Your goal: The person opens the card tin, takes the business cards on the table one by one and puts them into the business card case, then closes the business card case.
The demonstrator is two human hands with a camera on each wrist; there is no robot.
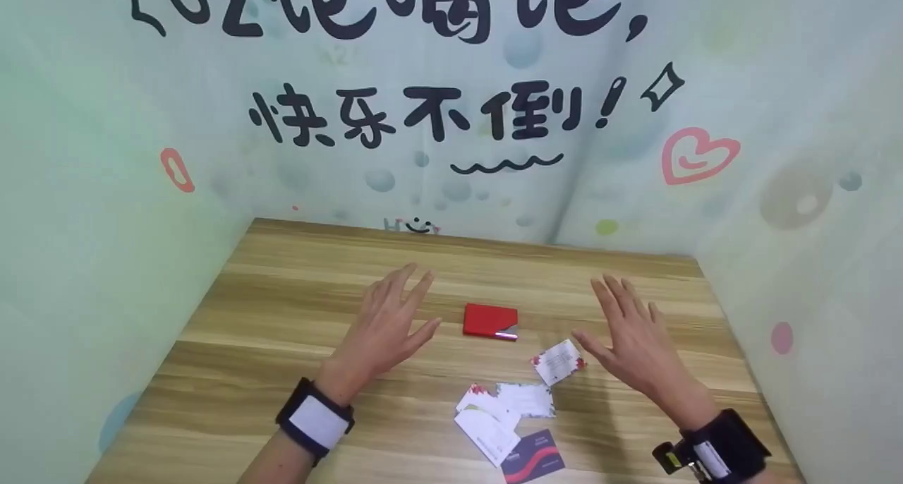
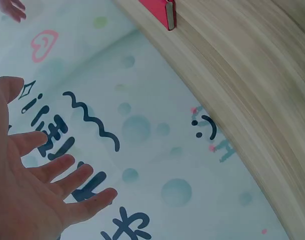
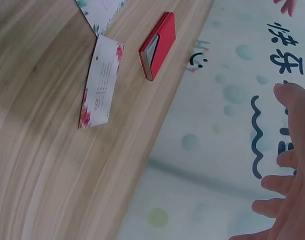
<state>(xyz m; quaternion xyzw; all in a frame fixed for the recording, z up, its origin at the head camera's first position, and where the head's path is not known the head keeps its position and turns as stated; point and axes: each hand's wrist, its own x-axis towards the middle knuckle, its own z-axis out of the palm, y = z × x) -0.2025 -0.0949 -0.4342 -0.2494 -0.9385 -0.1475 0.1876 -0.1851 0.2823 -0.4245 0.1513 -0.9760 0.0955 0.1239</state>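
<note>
Both hands hover over the wooden table with fingers spread and hold nothing. In the head view the left hand (image 1: 384, 322) is left of a red card case (image 1: 487, 320), apart from it. The right hand (image 1: 635, 336) is just right of a single white card with red flowers (image 1: 559, 363). Nearer the person lie overlapping cards: a white card with a leafy border (image 1: 528, 400), other white cards (image 1: 487, 431) and a dark card with a red wave (image 1: 534, 457). In the right wrist view the red card case (image 3: 158, 47) shows a grey edge.
The wooden table (image 1: 282, 307) runs back to a pale printed curtain (image 1: 423, 188) with dark lettering and a pink heart. Similar curtain walls stand on the left and right. Each wrist wears a black strap (image 1: 315, 420).
</note>
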